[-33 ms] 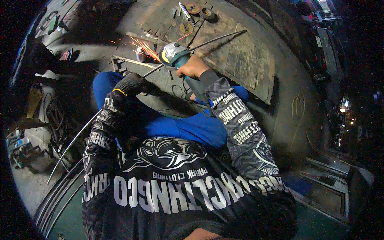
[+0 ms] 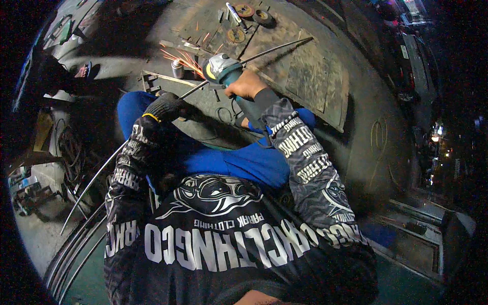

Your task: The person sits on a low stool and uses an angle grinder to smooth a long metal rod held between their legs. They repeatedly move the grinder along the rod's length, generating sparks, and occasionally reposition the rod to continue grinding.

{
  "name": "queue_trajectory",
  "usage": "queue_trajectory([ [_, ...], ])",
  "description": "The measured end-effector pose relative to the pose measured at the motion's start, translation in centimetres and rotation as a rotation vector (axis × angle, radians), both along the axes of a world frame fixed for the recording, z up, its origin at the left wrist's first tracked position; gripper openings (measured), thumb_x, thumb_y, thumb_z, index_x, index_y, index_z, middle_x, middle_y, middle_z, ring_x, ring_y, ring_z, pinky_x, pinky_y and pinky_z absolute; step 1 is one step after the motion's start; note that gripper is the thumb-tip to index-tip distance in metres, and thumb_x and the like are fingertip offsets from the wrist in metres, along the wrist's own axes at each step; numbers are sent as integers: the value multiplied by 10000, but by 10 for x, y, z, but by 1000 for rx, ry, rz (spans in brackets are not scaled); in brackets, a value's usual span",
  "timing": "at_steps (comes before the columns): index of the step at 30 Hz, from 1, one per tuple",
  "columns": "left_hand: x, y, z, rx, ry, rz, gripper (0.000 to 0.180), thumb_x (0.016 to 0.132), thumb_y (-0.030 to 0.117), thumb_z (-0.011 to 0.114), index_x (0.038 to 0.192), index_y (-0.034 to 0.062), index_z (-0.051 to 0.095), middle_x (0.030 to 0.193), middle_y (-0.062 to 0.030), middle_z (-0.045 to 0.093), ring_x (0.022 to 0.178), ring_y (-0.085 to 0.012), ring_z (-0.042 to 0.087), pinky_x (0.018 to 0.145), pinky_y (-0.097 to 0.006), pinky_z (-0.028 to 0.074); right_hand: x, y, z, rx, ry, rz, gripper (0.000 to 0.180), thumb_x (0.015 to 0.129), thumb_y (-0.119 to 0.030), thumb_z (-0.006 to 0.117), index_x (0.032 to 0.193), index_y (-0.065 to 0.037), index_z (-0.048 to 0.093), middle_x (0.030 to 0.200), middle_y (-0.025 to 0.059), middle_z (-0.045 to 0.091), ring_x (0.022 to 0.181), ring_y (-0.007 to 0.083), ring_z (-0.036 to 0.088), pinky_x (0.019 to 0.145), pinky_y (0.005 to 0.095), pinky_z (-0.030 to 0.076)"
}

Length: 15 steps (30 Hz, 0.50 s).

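Observation:
My right hand (image 2: 247,84), bare, is wrapped round the teal body of an angle grinder (image 2: 222,65). The grinder's disc meets a long thin metal rod (image 2: 192,91), and orange sparks (image 2: 187,60) spray off to the upper left. In a dark grey knit glove with a yellow cuff, my left hand (image 2: 165,107) is closed on the rod between my knees. From there the rod slopes down to the lower left behind my forearm. Past the grinder it stretches to the upper right, over a worn board. The exact contact point is hidden behind the grinder's head.
A small can (image 2: 177,69) stands in the sparks' path. Discs (image 2: 244,10), a marker-like tube (image 2: 234,13) and a dark ring-shaped piece (image 2: 263,18) lie on the board (image 2: 317,76). Several long rods (image 2: 76,254) lie at the lower left. A thin looped cable (image 2: 378,140) is on the right floor.
The spark spray has changed shape, with a few sparks now higher up. The grinder, the rod and both hands stay nearly in place.

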<state>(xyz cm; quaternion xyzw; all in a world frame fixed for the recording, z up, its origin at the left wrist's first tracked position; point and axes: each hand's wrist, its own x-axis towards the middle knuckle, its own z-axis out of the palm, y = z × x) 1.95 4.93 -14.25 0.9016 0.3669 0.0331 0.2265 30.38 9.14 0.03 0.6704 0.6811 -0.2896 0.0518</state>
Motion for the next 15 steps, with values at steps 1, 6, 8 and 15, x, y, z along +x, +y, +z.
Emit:
queue_trajectory([
  [1, -1, -1, 2, -52, 23, 48, 158, 796, 148, 629, 906, 66, 706, 912, -177, 699, 864, -361, 676, 773, -449, 538, 4, 0, 2, -35, -6, -1, 597, 509, -383, 828, 918, 33, 702, 977, 210, 705, 903, 322, 686, 795, 367, 537],
  [6, -1, -11, 18, -183, -156, 108, 255, 802, 235, 669, 952, 43, 743, 836, -167, 714, 717, -302, 685, 625, -405, 499, 22, 4, 11, -11, -45, -13, 637, 522, -455, 832, 845, 79, 704, 917, 202, 724, 868, 316, 707, 775, 393, 559],
  [8, 5, -14, 21, -434, -190, 495, 350, 830, 336, 639, 903, 11, 745, 832, -164, 713, 741, -286, 663, 679, -381, 494, 30, 8, 15, -98, -1, -88, 669, 528, -452, 829, 907, 84, 703, 975, 217, 717, 897, 329, 702, 787, 394, 562],
  [15, 1, -40, 39, -387, -230, 556, 484, 889, 480, 557, 1039, 43, 701, 802, -235, 659, 820, -380, 639, 741, -427, 488, 70, 34, 17, 9, -79, -180, 613, 507, -400, 822, 842, 97, 696, 926, 213, 708, 859, 300, 689, 767, 373, 536],
])
